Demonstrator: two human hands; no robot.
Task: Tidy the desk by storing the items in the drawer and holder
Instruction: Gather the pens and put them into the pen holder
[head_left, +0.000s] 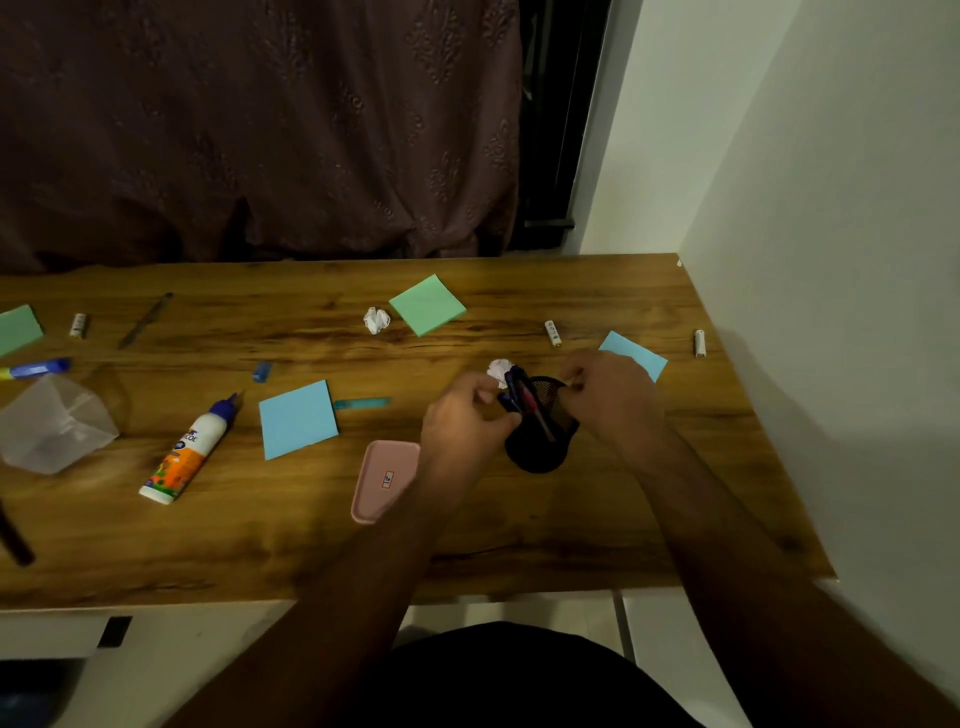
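We find both forearms extended over the wooden desk (519, 519), converging on the black mesh holder (540, 441). The left hand (462, 415), just left of the holder, has fingers curled around pens (522, 397) whose lower ends sit inside it. The right hand (608, 400), at the holder's right, pinches its rim. A crumpled paper (498, 370) lies just behind the holder.

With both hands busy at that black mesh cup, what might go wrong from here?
The black mesh holder looks tilted between the left hand and right hand, so the pens could spill. The crumpled paper just behind may get knocked away. The pink tray lies under the left forearm and could be nudged toward the desk edge.
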